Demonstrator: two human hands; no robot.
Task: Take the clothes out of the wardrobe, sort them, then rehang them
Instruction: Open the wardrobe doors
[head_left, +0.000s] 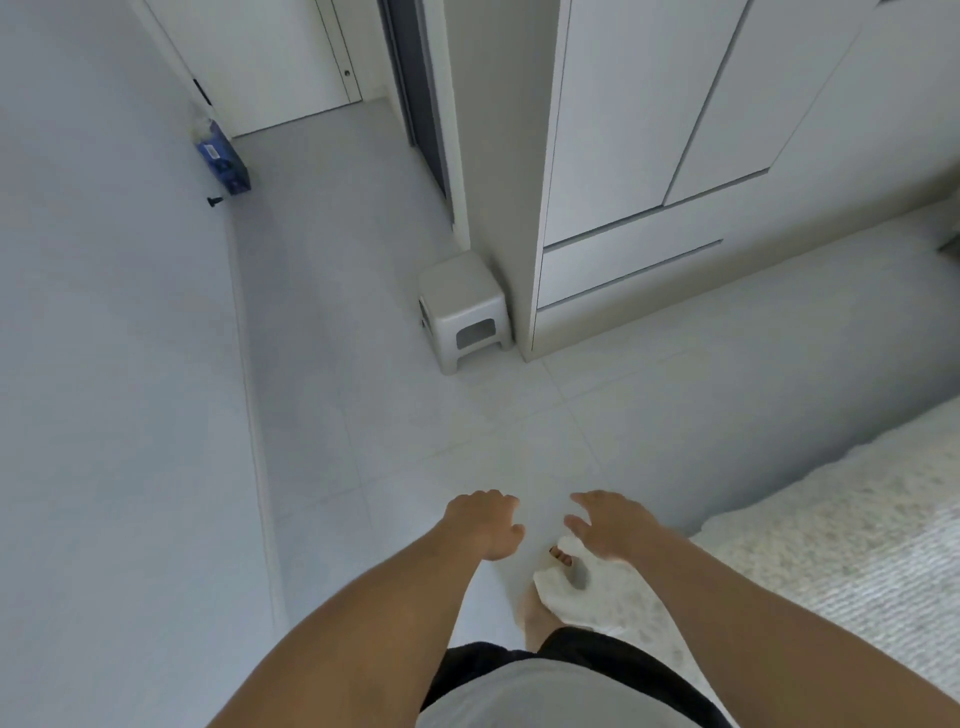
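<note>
The wardrobe (649, 156) stands shut, well beyond both hands. The left hand (485, 522) hangs loosely curled, the right hand (605, 522) spread wide; neither holds anything.

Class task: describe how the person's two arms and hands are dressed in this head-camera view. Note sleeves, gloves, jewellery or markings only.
Both forearms are bare: no sleeve reaches into view. The left hand and right hand wear no gloves, and no rings, watch, bracelets or markings show on either hand or wrist.

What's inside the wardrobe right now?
Cannot be seen: the wardrobe doors and the drawer below are closed, covering everything inside. Only white fronts show, and a small stool beside it.
</note>
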